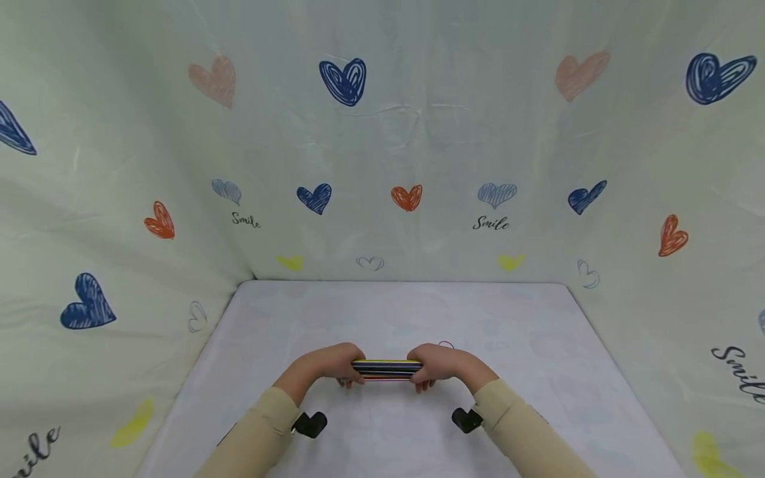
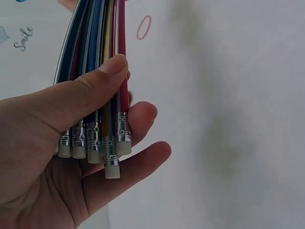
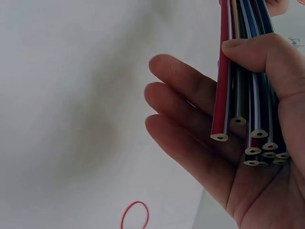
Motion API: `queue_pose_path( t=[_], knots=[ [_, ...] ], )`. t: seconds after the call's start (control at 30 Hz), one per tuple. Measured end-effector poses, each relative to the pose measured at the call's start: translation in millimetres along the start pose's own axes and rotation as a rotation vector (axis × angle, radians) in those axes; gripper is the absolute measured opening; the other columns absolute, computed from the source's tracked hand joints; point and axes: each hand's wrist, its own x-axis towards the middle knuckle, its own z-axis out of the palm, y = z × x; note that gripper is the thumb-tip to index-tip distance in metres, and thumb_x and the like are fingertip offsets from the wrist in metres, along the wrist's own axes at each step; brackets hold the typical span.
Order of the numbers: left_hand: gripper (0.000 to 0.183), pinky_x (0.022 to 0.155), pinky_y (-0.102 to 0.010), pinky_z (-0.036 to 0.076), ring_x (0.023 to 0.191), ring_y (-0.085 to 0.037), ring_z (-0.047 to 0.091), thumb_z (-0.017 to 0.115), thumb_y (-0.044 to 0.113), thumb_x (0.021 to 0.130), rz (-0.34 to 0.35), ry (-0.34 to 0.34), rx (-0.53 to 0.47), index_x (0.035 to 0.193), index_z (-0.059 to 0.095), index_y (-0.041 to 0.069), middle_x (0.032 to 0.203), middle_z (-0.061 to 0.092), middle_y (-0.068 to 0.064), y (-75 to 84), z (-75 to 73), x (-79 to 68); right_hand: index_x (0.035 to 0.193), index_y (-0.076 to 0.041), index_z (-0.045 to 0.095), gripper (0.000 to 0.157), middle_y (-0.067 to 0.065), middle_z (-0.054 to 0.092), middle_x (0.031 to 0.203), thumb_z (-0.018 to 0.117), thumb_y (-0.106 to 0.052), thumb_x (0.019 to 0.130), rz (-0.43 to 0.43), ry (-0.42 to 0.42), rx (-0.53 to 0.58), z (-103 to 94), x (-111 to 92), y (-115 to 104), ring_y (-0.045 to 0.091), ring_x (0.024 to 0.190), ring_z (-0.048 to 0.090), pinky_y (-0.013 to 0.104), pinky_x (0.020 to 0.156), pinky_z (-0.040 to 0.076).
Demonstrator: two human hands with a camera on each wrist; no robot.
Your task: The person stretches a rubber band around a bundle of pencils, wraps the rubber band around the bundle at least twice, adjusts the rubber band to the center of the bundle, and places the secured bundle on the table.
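Note:
A bundle of pencils [image 1: 387,370] in red, blue, yellow and dark colours lies sideways between the two hands, above the table. My left hand [image 1: 339,362] grips the end with white erasers [image 2: 112,171] and metal ferrules, thumb across the top and fingers beneath. At the other end, my right hand [image 1: 439,364] holds the bundle, its thumb pressed over the pencils. Flat unsharpened ends [image 3: 219,137] stick out there unevenly. Several fingers of the right hand extend loosely below. A thin red loop [image 3: 147,214], like a rubber band, lies on the table behind the right hand.
The white table [image 1: 394,312] has rounded far corners. Pale curtains [image 1: 442,146] printed with hearts and "Smile" stand behind it and at both sides. Black heart-shaped pieces [image 1: 311,425] show beside the sleeves.

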Motion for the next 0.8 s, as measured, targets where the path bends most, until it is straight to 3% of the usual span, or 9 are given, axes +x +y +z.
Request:
queue_pose_path(
  t=[0.07,0.17,0.4,0.6,0.8],
  knots=[
    [0.006,0.06,-0.036,0.055,0.058,-0.015,0.058,0.073,0.005,0.087,-0.006,-0.024,0.0,0.087,0.067,0.007,0.073,0.066,-0.008,5.6,-3.0,-3.8,0.095,-0.008,0.065,0.007,0.003,0.067,0.065,0.065,-0.005,0.088,0.017,-0.039,0.064,-5.1,-5,-5,0.02,0.058,0.065,0.039,0.058,0.055],
    [0.005,0.057,-0.033,0.054,0.059,-0.015,0.059,0.071,0.008,0.089,-0.023,-0.06,0.019,0.09,0.066,0.009,0.069,0.064,-0.003,13.7,-7.3,-9.5,0.096,-0.007,0.064,0.006,0.006,0.064,0.06,0.063,-0.005,0.09,0.024,-0.069,0.097,-11.5,-10,-11,0.018,0.05,0.061,0.035,0.051,0.054],
    [0.007,0.049,-0.033,0.053,0.054,-0.019,0.062,0.069,0.013,0.092,-0.02,-0.114,0.019,0.095,0.062,0.015,0.068,0.062,-0.005,25.9,-18.9,-21.7,0.097,-0.006,0.064,0.007,0.001,0.053,0.056,0.063,-0.006,0.09,0.015,-0.087,0.066,-21.8,-18,-19,0.011,0.044,0.044,0.024,0.042,0.038],
    [0.011,0.046,-0.026,0.046,0.05,-0.014,0.055,0.075,0.012,0.087,0.08,-0.063,0.012,0.093,0.065,0.012,0.07,0.061,-0.002,30.1,-29.7,-23.1,0.095,-0.011,0.066,0.007,-0.003,0.049,0.057,0.063,-0.008,0.088,0.012,-0.05,0.047,-29.3,-23,-25,0.01,0.047,0.039,0.025,0.046,0.034],
    [0.014,0.046,-0.026,0.044,0.05,-0.015,0.055,0.079,0.01,0.082,0.127,0.005,0.045,0.085,0.066,0.013,0.068,0.062,0.0,34.4,-34.6,-22.2,0.093,-0.01,0.066,0.007,-0.005,0.05,0.06,0.063,-0.009,0.086,-0.037,-0.002,0.035,-32.1,-25,-28,0.008,0.049,0.041,0.023,0.047,0.036]
  ],
)
